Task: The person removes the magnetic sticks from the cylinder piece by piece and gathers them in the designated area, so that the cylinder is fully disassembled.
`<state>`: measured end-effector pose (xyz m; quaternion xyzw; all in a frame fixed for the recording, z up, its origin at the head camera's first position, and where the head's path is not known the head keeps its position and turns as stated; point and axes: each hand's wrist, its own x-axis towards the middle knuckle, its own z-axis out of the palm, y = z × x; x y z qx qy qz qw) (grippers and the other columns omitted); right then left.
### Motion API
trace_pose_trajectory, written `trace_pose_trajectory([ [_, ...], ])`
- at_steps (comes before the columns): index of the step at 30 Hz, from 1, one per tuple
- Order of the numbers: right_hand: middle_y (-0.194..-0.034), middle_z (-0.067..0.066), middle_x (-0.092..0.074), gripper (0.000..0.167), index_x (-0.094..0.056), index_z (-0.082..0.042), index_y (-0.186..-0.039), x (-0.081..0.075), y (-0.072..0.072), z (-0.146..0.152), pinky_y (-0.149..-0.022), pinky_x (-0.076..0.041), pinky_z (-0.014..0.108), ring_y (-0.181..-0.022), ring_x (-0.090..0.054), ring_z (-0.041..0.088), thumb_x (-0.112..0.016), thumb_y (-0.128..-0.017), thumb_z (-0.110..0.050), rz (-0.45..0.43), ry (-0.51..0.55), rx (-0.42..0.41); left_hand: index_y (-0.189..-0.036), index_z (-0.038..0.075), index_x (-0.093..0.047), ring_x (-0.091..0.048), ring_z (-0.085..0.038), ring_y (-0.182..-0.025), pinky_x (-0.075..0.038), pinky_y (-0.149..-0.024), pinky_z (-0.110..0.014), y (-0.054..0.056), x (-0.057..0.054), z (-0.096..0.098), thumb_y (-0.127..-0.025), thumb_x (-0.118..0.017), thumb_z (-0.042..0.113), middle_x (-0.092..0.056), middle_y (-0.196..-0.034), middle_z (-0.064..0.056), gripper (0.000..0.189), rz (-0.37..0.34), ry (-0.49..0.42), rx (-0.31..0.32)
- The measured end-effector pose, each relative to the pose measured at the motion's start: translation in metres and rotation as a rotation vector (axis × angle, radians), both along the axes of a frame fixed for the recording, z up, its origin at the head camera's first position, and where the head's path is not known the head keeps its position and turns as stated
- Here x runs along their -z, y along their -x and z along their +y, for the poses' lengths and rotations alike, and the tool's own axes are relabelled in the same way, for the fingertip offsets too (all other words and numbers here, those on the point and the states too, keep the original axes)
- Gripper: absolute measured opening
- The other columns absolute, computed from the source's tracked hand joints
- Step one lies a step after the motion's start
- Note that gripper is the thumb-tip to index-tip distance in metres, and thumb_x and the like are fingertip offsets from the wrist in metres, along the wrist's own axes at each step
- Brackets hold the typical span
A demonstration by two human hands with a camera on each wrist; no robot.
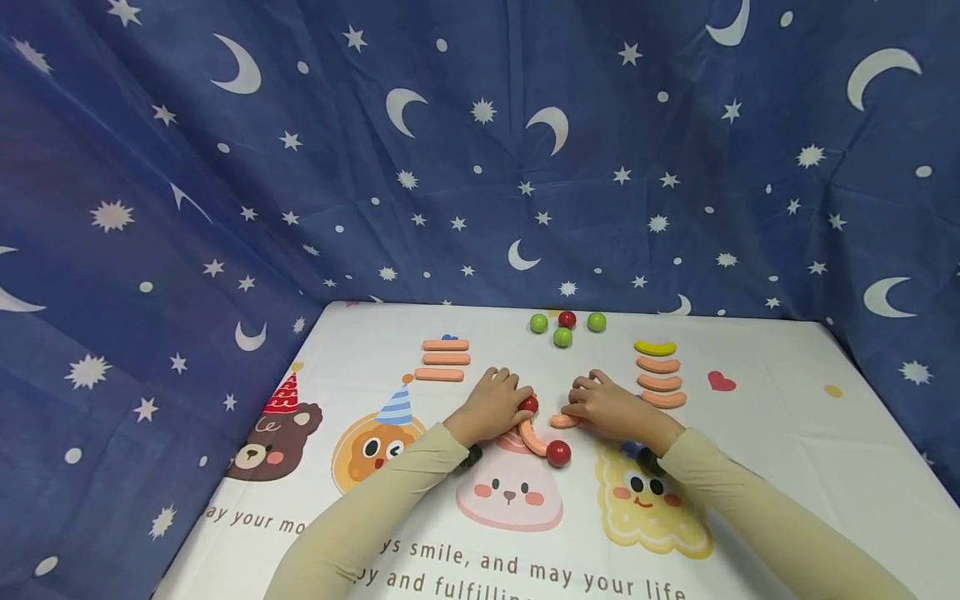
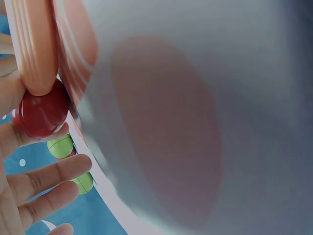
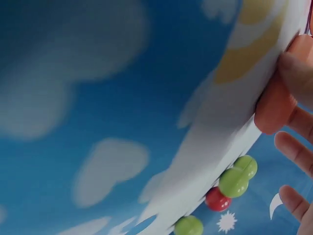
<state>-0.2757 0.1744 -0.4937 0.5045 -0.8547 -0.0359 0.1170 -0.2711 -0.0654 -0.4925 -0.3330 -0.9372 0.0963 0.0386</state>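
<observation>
Near the middle of the table, my left hand [image 1: 489,408] pinches a shiny red ball [image 1: 529,405] between thumb and forefinger, its other fingers spread in the left wrist view. A curved pink-orange toy sausage [image 1: 531,437] touches that ball at its far end; a second red ball [image 1: 558,453] sits at its near end. Just to the right, my right hand [image 1: 611,408] holds another toy sausage [image 3: 275,106] between thumb and fingers, low over the cloth or touching it; I cannot tell which. Its right part is hidden by the hand in the head view.
Three straight toy sausages [image 1: 446,359] lie stacked in rows at left. At right, curved sausages [image 1: 660,383] line up below a yellow curved piece [image 1: 656,348]. Green balls [image 1: 563,337] and a red ball [image 1: 567,319] cluster at the back, before a blue starry curtain [image 1: 480,150].
</observation>
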Motion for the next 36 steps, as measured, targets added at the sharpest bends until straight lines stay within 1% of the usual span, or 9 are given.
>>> trace_pose_trajectory([
  [3,-0.086,-0.003,-0.065,0.015,-0.073,-0.02,-0.094,-0.001,-0.004,0.008,-0.081,-0.042,0.042,-0.088,-0.054,0.017,-0.074,-0.078,-0.022,-0.015,0.004,0.022,-0.123,0.024,-0.057,-0.052,-0.019,-0.109,-0.038,-0.102,-0.038,0.0,0.0,0.0,-0.094,-0.043,0.052,-0.061,-0.112,-0.003,0.043,0.002,-0.003,-0.001],
  [6,-0.083,-0.004,-0.065,0.012,-0.073,-0.021,-0.088,-0.002,-0.009,0.019,-0.079,-0.042,0.041,-0.086,-0.054,0.017,-0.076,-0.076,-0.021,-0.011,0.026,0.033,-0.123,0.024,-0.057,-0.052,-0.019,-0.109,-0.038,-0.101,-0.038,0.0,-0.001,-0.001,-0.094,-0.044,0.052,-0.061,-0.112,-0.002,0.043,0.003,-0.01,0.001],
  [10,-0.081,-0.005,-0.064,0.016,-0.071,-0.019,-0.084,-0.008,-0.016,0.041,-0.079,-0.042,0.041,-0.087,-0.055,0.016,-0.08,-0.071,-0.018,-0.031,0.109,0.067,-0.123,0.024,-0.057,-0.053,-0.019,-0.109,-0.038,-0.101,-0.038,0.0,0.0,0.0,-0.094,-0.044,0.053,-0.061,-0.111,-0.003,0.043,0.003,-0.018,0.006],
  [14,-0.083,-0.003,-0.067,0.026,-0.072,-0.015,-0.084,-0.017,-0.022,0.069,-0.08,-0.042,0.047,-0.089,-0.056,0.019,-0.084,-0.062,-0.01,-0.039,0.2,0.141,-0.122,0.024,-0.057,-0.053,-0.019,-0.108,-0.038,-0.101,-0.038,0.0,0.001,0.0,-0.094,-0.044,0.053,-0.061,-0.112,-0.003,0.043,0.002,-0.028,0.007],
  [19,-0.084,-0.001,-0.069,0.033,-0.072,-0.012,-0.085,-0.024,-0.023,0.106,-0.075,-0.039,0.047,-0.092,-0.057,0.023,-0.084,-0.056,-0.002,-0.002,0.234,0.25,-0.122,0.023,-0.057,-0.053,-0.019,-0.108,-0.039,-0.101,-0.038,0.0,0.0,0.0,-0.093,-0.044,0.053,-0.061,-0.111,-0.003,0.043,0.007,-0.033,0.011],
  [22,-0.081,0.0,-0.066,0.031,-0.069,-0.013,-0.082,-0.026,-0.018,0.128,-0.076,-0.038,0.049,-0.091,-0.056,0.025,-0.083,-0.057,0.001,0.023,0.225,0.313,-0.122,0.022,-0.057,-0.053,-0.02,-0.108,-0.039,-0.101,-0.038,-0.001,-0.001,-0.001,-0.094,-0.045,0.052,-0.061,-0.111,-0.003,0.043,0.002,-0.036,0.01],
  [26,-0.084,0.005,-0.066,0.028,-0.067,-0.01,-0.082,-0.025,-0.007,0.154,-0.08,-0.037,0.052,-0.093,-0.054,0.028,-0.082,-0.061,0.001,0.055,0.198,0.387,-0.122,0.022,-0.057,-0.053,-0.02,-0.108,-0.038,-0.101,-0.038,-0.001,-0.003,-0.001,-0.093,-0.045,0.051,-0.061,-0.111,-0.004,0.043,-0.005,-0.038,0.004],
  [33,-0.086,0.011,-0.066,0.022,-0.066,-0.006,-0.083,-0.022,0.015,0.188,-0.084,-0.034,0.057,-0.096,-0.051,0.033,-0.078,-0.066,0.001,0.023,0.191,0.511,-0.123,0.022,-0.057,-0.052,-0.02,-0.109,-0.038,-0.102,-0.038,-0.001,-0.002,-0.001,-0.094,-0.045,0.052,-0.061,-0.113,-0.004,0.043,-0.018,-0.032,-0.002],
  [36,-0.088,0.012,-0.066,0.021,-0.065,-0.005,-0.084,-0.019,0.025,0.197,-0.084,-0.033,0.057,-0.098,-0.05,0.033,-0.078,-0.068,-0.002,0.005,0.162,0.562,-0.123,0.022,-0.057,-0.053,-0.02,-0.109,-0.039,-0.101,-0.038,-0.001,-0.002,-0.001,-0.094,-0.045,0.052,-0.061,-0.113,-0.005,0.043,-0.018,-0.036,-0.002],
])
